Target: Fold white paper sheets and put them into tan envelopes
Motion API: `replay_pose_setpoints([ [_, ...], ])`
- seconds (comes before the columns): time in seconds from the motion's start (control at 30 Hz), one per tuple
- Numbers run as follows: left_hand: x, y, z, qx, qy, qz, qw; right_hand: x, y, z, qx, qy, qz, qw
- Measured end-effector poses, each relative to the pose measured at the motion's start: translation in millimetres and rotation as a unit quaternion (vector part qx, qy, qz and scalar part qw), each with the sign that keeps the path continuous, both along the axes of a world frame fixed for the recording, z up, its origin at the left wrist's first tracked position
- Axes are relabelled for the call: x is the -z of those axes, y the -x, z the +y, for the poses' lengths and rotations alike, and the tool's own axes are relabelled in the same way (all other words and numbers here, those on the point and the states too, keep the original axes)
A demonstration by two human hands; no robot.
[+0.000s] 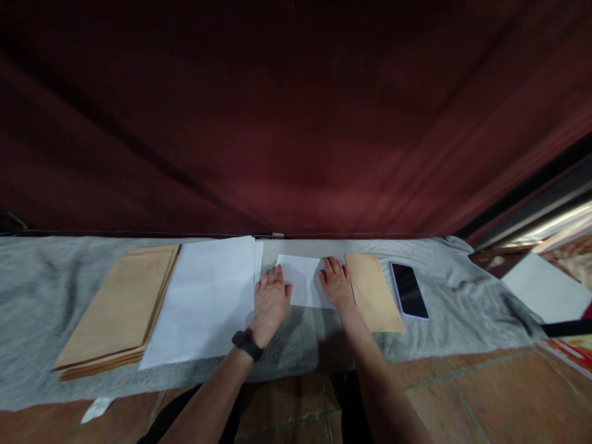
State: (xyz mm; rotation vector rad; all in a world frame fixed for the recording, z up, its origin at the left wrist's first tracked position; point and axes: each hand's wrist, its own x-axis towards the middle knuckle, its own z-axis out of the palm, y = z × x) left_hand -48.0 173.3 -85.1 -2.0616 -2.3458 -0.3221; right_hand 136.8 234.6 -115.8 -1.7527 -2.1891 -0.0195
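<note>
A small white sheet of paper (pixel 305 282), apparently folded, lies flat on the grey cloth between my hands. My left hand (pixel 272 299) rests palm down at its left edge, fingers stretched out, with a black watch on the wrist. At the right edge, my right hand (pixel 337 282) also lies flat with extended fingers, covering part of the paper. Just right of that hand is a single brown envelope (pixel 374 293). Larger white sheets (pixel 203 302) lie in a stack to the left of my left hand.
Farther left sits a pile of brown envelopes (pixel 120 302). A phone (pixel 409 291) in a light purple case lies right of the single envelope. The grey cloth (pixel 467 308) covers a long narrow surface against a dark red backdrop (pixel 296 123). Tiled floor (pixel 499 394) shows below.
</note>
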Motion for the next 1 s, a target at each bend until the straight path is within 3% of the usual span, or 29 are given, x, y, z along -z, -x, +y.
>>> replay_pose_setpoints([
  [0.13,-12.5,2,-7,-0.002,0.013,0.016,1.000,-11.2,4,6,0.032,0.027,0.006,0.999],
  [0.3,-1.8,19,-2,-0.020,0.022,0.003,1.000,-21.2,0,8,0.058,0.059,0.012,0.996],
  [0.4,6.3,31,8,0.001,0.039,-0.074,0.997,-28.1,-10,7,0.026,0.118,0.041,0.992],
  [0.5,1.4,38,20,0.052,-0.006,-0.167,0.984,-38.5,-24,1,-0.013,0.194,0.085,0.977],
  [0.57,-8.6,40,28,0.073,-0.074,-0.216,0.971,-46.2,-31,-6,-0.036,0.276,0.162,0.947],
  [0.67,-23.4,36,37,0.074,-0.162,-0.280,0.943,-54.4,-39,-21,-0.062,0.423,0.322,0.844],
  [0.77,-28.9,28,37,0.058,-0.223,-0.293,0.928,-55.4,-43,-38,-0.032,0.489,0.429,0.759],
  [0.9,-21.4,12,24,0.079,-0.215,-0.241,0.943,-47.1,-46,-56,0.054,0.461,0.525,0.713],
  [1.0,-10.3,3,15,0.122,-0.158,-0.199,0.959,-39.5,-48,-63,0.074,0.442,0.554,0.702],
])
